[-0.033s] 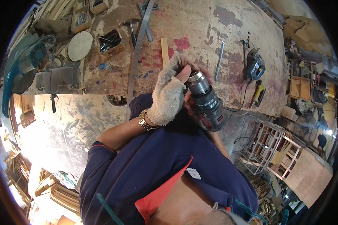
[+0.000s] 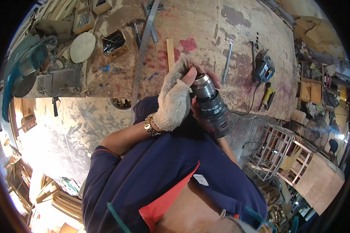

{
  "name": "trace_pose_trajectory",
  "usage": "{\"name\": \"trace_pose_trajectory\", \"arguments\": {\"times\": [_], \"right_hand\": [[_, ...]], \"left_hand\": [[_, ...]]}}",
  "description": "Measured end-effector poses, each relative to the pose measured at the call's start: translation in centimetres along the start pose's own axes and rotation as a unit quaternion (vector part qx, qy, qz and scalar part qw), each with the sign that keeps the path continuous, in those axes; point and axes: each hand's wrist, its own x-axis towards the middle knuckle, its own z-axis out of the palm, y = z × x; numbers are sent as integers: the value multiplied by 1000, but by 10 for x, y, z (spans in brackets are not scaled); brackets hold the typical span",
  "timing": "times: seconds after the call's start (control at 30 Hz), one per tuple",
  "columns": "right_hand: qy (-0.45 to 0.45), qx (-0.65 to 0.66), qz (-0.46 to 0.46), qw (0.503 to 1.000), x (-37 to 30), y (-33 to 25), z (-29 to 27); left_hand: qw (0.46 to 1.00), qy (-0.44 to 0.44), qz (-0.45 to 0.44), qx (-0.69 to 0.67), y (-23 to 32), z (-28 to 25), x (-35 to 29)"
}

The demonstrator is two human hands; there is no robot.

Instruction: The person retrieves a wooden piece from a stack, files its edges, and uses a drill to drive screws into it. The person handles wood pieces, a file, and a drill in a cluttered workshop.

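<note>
My left hand (image 2: 172, 95), in a pale fingerless work glove, is closed at the nose of the power drill (image 2: 213, 108). Its thumb and fingertips pinch together in front of the metal chuck (image 2: 203, 84); what lies between them is too small or hidden to make out. My right hand (image 2: 213, 75) grips the drill from the far side, its fingers showing beside the chuck and the rest mostly behind the tool body. The drill is tilted, chuck toward the workbench (image 2: 206, 35). A narrow wooden strip (image 2: 170, 54) lies on the bench just beyond my left fingers.
A long metal ruler (image 2: 139, 66) crosses the bench by a hammer (image 2: 137, 34) and a box of dark bits (image 2: 114, 42). A miter saw (image 2: 31, 66) stands left. To the right are a metal strip (image 2: 227, 62), a corded jigsaw (image 2: 263, 68) and a yellow-handled tool (image 2: 268, 96).
The drill's rear end has shifted slightly left and down. Both hands keep almost the same place at the chuck.
</note>
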Motion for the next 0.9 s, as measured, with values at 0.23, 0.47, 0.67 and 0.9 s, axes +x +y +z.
{"name": "trace_pose_trajectory", "arguments": {"times": [0.23, 0.47, 0.67, 0.9], "right_hand": [[50, -118, -133, 983, -5, -1, -1], [63, -140, -156, 976, -2, 6, -4], [73, -144, -164, 973, 2, 9, -1], [83, -147, -170, 971, 7, 10, 2]], "left_hand": [[998, -24, 34, 38, -9, 1, -4], [980, 26, 12, 195, -1, 10, -15], [990, 33, 12, 134, -2, 13, -15], [993, 39, 21, 106, -4, 10, -18]]}}
